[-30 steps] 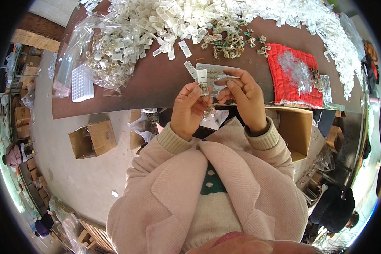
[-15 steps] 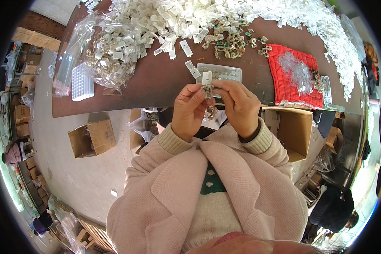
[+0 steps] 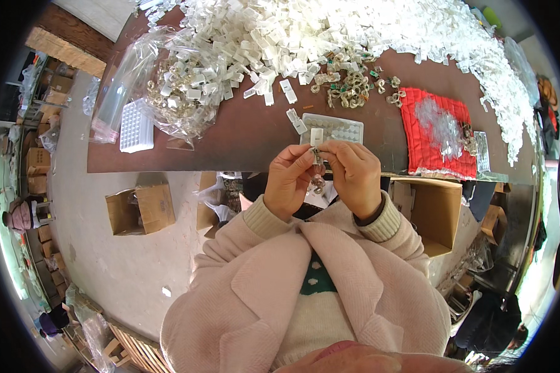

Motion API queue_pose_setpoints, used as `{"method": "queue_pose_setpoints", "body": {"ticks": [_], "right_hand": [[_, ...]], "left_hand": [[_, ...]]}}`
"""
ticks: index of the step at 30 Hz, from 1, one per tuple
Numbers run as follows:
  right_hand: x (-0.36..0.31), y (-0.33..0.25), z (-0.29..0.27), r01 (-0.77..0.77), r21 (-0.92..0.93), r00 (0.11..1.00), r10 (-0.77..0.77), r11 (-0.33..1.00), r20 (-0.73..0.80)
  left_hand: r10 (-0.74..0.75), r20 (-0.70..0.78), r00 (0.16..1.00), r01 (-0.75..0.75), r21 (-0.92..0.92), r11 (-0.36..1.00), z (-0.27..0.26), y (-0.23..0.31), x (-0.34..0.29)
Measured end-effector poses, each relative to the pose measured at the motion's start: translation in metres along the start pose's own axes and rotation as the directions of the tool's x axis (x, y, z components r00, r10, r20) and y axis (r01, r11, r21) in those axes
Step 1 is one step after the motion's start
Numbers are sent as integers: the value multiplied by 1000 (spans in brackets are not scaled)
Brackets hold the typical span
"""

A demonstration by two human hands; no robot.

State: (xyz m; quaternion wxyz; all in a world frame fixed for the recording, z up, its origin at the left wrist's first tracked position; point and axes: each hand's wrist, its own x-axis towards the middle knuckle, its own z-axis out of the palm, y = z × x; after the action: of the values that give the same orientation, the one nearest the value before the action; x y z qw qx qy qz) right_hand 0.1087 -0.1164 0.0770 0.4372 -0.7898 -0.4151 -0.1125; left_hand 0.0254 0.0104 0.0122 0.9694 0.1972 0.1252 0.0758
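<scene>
At the table's near edge, my left hand (image 3: 286, 181) and my right hand (image 3: 356, 175) meet with pinched fingers. Between them is a small white plastic case (image 3: 317, 136), upright, with a dark part at its lower end. A small coil of pale wire (image 3: 318, 184) hangs below the fingertips. My fingers cover much of where case and wire meet. Just behind lies a pale tray with rows of round hollows (image 3: 342, 126). Loose white cases (image 3: 295, 120) lie beside its left end. Farther back is a cluster of wire coils with green bits (image 3: 353, 93).
A large heap of white plastic pieces (image 3: 274, 43) covers the far table. On the left are a clear bag of parts (image 3: 190, 99) and a white dimpled tray (image 3: 136, 126). A red quilted cloth (image 3: 424, 152) lies right. Cardboard boxes (image 3: 155, 208) stand below the table.
The whole view has shifted, with the table lower and slightly rightward in it. My right fingers have moved down the white case toward its lower end. Both hands still hold the piece.
</scene>
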Motion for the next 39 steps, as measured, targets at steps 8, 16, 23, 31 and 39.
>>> {"method": "queue_pose_setpoints", "body": {"ticks": [8,16,23,31,39], "right_hand": [[-5,-9,1,-13,128,1000,11,992,18],[-15,-9,1,-101,230,995,92,968,50],[-4,8,3,-589,724,771,515,357,373],[-8,4,2,-42,557,999,45,829,9],[-10,5,3,74,484,996,-86,872,3]], "left_hand": [[9,-10,1000,-9,-32,999,-1,-1,-1],[-12,-23,1000,11,-44,999,3,3,-4],[-85,92,992,92,-77,993,5,5,-8],[-84,120,989,91,-58,994,3,7,-11],[-32,90,995,41,-95,995,17,4,-16]]}}
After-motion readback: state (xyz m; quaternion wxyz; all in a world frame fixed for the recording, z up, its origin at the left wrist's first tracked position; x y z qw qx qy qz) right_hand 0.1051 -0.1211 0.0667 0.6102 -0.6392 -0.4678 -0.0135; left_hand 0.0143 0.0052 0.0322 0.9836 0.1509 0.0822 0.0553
